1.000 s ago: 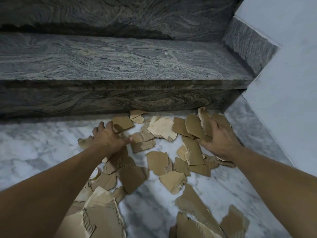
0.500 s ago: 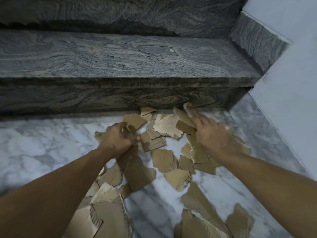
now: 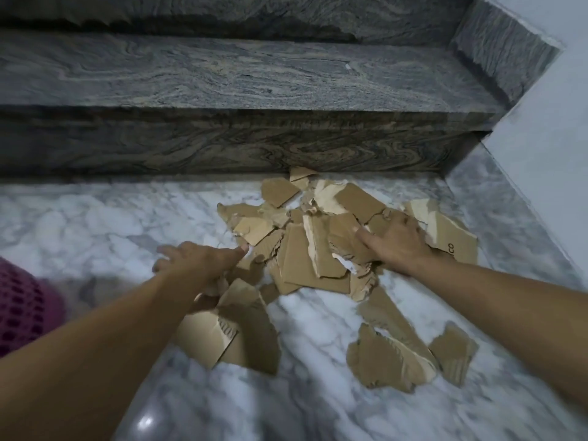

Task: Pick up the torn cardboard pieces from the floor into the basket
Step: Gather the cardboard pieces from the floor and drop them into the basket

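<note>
Several torn brown cardboard pieces (image 3: 313, 253) lie heaped on the white marble floor below a step. My right hand (image 3: 396, 241) lies palm down on the right side of the heap, fingers spread over the pieces, thumb against a torn edge. My left hand (image 3: 197, 262) hovers palm down at the heap's left edge, fingers apart, thumb pointing at the pieces; nothing shows in its grasp. Larger pieces (image 3: 241, 335) lie under my left forearm, and others (image 3: 391, 361) lie nearer me on the right. A pink mesh basket (image 3: 22, 308) shows at the left edge.
A dark grey granite step (image 3: 222, 141) rises right behind the heap. A pale wall (image 3: 547, 148) closes the right side. Bare marble floor (image 3: 79, 224) stretches to the left of the heap and toward me.
The scattered pieces have been pushed together into a tighter heap. My left hand has opened and drawn back to the left; my right hand now presses on the heap. The basket has come into view.
</note>
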Motion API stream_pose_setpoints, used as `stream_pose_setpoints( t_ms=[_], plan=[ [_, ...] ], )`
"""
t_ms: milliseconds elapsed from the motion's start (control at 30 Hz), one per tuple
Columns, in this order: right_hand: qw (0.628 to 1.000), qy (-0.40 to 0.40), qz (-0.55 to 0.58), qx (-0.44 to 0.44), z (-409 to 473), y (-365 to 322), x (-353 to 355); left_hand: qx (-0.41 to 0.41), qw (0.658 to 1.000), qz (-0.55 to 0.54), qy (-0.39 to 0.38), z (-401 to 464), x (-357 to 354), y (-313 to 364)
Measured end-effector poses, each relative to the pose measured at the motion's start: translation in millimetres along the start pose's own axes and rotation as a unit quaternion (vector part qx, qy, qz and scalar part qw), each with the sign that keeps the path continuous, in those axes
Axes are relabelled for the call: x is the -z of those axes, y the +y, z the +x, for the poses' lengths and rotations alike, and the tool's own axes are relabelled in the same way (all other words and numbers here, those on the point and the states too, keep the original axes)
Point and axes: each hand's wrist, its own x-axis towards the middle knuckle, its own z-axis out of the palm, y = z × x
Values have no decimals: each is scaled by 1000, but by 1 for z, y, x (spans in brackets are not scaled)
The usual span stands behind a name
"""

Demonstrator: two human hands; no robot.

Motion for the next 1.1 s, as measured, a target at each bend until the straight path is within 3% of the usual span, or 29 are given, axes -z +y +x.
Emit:
stream_pose_setpoints(
  t_ms=[67, 100, 133, 200, 267, 367, 433, 600, 667, 900, 1100],
  plan=[
    [998, -55, -9, -25, -3, -2, -5, 13, 980, -120, -159, -2, -16, -11],
    [997, -63, -33, -17, -7, -5, -10, -25, 978, -126, -166, 16, -35, -14],
    [997, -60, -50, -6, -10, -8, -14, -3, 969, -165, -183, 29, -46, -14],
    [997, -48, -53, 10, -16, -17, -20, 38, 967, -195, -161, -11, -48, -12],
    [998, -52, -22, 22, -19, -27, -21, 87, 986, -138, -43, -40, -49, -13],
    [996, -76, 33, 43, -22, -36, -20, 49, 992, -110, 32, -98, -45, -11],
    [991, -92, 85, 45, -25, -40, -17, 7, 993, -95, 74, -93, -55, -10],
    [974, -111, 195, 37, -24, -47, -15, -78, 990, -81, 87, -80, -48, -22],
    [966, -115, 231, 33, -25, -48, -13, -109, 989, -81, 59, -75, -40, -25],
    [939, -162, 301, -25, -36, -48, -9, -143, 973, -179, -12, -75, -29, -30],
    [926, -218, 308, -21, -23, -56, -13, -156, 957, -227, -88, -68, -13, -15]
  ],
)
